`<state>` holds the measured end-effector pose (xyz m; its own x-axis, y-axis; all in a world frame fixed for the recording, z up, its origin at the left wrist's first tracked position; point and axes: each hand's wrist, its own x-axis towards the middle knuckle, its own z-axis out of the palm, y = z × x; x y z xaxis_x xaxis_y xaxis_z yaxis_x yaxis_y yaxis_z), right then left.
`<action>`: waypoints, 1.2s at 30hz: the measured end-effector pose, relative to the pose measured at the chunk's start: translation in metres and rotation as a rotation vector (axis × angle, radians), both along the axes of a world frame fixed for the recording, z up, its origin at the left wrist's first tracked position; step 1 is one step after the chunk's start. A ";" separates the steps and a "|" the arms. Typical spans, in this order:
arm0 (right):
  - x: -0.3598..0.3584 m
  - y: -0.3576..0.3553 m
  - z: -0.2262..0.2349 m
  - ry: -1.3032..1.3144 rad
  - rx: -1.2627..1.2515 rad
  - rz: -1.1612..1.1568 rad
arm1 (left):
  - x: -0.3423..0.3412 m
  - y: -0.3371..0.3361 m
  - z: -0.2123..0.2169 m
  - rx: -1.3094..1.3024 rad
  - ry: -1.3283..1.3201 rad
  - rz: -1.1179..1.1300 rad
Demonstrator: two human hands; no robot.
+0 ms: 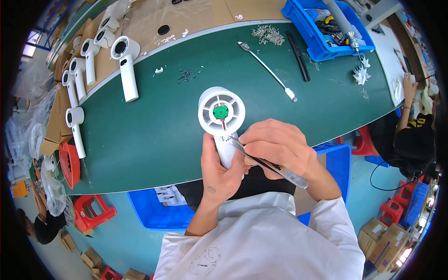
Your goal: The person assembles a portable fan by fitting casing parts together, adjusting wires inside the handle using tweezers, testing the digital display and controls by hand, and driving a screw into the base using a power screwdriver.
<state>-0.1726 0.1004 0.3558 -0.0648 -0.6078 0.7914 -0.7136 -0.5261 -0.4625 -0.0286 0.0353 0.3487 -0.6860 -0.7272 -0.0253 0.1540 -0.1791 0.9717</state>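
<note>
My left hand [217, 175] is wrapped round the handle of a white handheld fan housing [204, 105], its round head facing up. In the middle of that head sits a green circuit board [220, 111], with thin reddish wires running down toward the handle. My right hand [280, 147] grips metal tweezers [266, 164], and their tips touch or nearly touch the top of the handle, close to the wires. Some of my right fingers curl out of sight under the hand, beside dark small bits that I cannot make out.
Several white fan housings [126, 70] stand along the left. Small dark parts [186, 75], a pile of screws [268, 35], a white thin tool [268, 70] and a black strip [298, 56] lie ahead. A blue tool bin [322, 55] and electric screwdriver [343, 25] are far right; another person [413, 140] sits beyond.
</note>
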 end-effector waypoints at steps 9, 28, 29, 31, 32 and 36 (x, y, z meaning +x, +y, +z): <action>-0.003 -0.003 0.003 0.058 -0.024 0.037 | 0.001 0.000 0.002 0.016 -0.014 -0.003; -0.004 -0.005 0.007 0.146 -0.026 0.034 | 0.000 0.001 -0.001 0.000 0.028 -0.004; -0.003 -0.005 0.007 0.158 -0.030 0.033 | 0.000 0.001 -0.001 -0.013 0.025 -0.003; -0.004 -0.006 0.007 0.159 -0.031 0.040 | 0.000 0.001 -0.002 -0.026 0.023 -0.002; -0.004 -0.006 0.007 0.160 -0.031 0.046 | 0.000 0.001 -0.002 -0.031 0.027 -0.003; -0.005 -0.006 0.009 0.157 -0.019 0.047 | 0.000 0.000 -0.001 0.014 0.027 0.005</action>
